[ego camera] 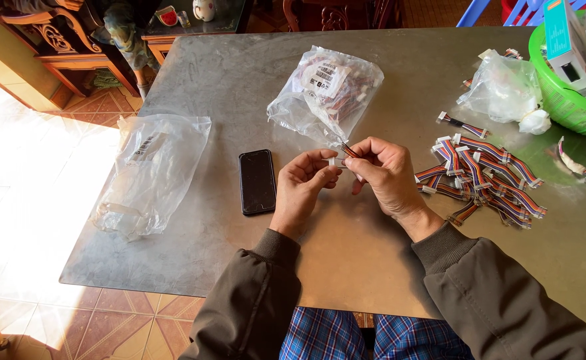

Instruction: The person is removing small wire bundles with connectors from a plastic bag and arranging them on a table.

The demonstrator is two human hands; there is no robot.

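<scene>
My left hand (304, 185) pinches a small white connector (332, 161) between thumb and fingers. My right hand (384, 171) grips a short multicoloured ribbon cable (348, 151) whose end meets that connector. Both hands hover over the middle of the grey table (240, 80). A pile of finished ribbon cables with white plugs (483, 177) lies just right of my right hand. Behind my hands sits a clear plastic bag of cables (326, 90) with a white label.
A black phone (257, 181) lies face up left of my hands. A limp clear bag (148, 173) hangs over the left table edge. A crumpled bag (503, 87) and a green basket (563, 100) with boxes sit at the far right.
</scene>
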